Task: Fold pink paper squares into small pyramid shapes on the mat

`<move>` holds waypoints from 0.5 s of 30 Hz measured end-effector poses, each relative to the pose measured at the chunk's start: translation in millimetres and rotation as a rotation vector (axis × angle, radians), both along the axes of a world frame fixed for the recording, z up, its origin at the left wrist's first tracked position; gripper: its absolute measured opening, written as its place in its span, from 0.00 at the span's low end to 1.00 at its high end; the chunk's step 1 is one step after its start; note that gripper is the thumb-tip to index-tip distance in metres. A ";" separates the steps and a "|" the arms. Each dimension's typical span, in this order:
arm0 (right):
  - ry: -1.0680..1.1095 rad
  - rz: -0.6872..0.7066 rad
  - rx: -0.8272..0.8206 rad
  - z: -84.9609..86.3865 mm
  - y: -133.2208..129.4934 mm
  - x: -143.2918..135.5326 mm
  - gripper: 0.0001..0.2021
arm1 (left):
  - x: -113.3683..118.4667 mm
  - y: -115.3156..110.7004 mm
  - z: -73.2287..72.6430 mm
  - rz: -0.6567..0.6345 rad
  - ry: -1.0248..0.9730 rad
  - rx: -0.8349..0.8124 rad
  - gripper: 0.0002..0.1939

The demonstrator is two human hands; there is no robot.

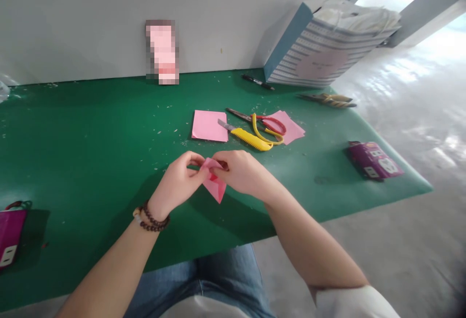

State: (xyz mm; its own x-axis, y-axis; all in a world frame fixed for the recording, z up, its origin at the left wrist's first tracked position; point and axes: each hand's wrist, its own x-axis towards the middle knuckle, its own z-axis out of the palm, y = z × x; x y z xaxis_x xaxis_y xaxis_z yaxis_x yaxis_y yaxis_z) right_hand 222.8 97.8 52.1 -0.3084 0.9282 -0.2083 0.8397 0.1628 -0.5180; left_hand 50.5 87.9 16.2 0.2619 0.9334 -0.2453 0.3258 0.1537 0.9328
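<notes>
A partly folded piece of pink paper [215, 188] is held above the green table, its pointed end hanging down. My left hand [184, 177] pinches it from the left between thumb and fingers. From the right, my right hand [238, 170] grips its upper edge, the fingertips partly hidden behind the paper. Just beyond my hands lies a stack of pink paper squares [209, 126]. The tip of a yellow utility knife [253, 139] rests over that stack. Beside it, scissors [267, 126] with red and yellow handles lie partly over more pink sheets [294, 127].
Purple boxes [376, 160] sit at the table's right and left ends. Pliers [329, 99] and a black pen [257, 82] lie near a striped paper bag [320, 48] by the wall. A blurred-out object [163, 51] leans there too. Small scraps dot the green tabletop [91, 138].
</notes>
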 end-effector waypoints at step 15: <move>0.130 -0.007 0.030 -6.8 3.1 2.3 0.08 | -3.4 4.7 -4.6 0.015 -0.042 -0.038 0.10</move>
State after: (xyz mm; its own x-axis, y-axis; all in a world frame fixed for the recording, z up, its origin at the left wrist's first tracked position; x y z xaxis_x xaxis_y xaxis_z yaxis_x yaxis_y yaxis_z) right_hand 225.1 101.0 45.3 -0.3249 0.9355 -0.1391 0.7671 0.1746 -0.6173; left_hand 47.1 92.6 11.7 0.2583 0.9276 -0.2700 0.2837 0.1943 0.9390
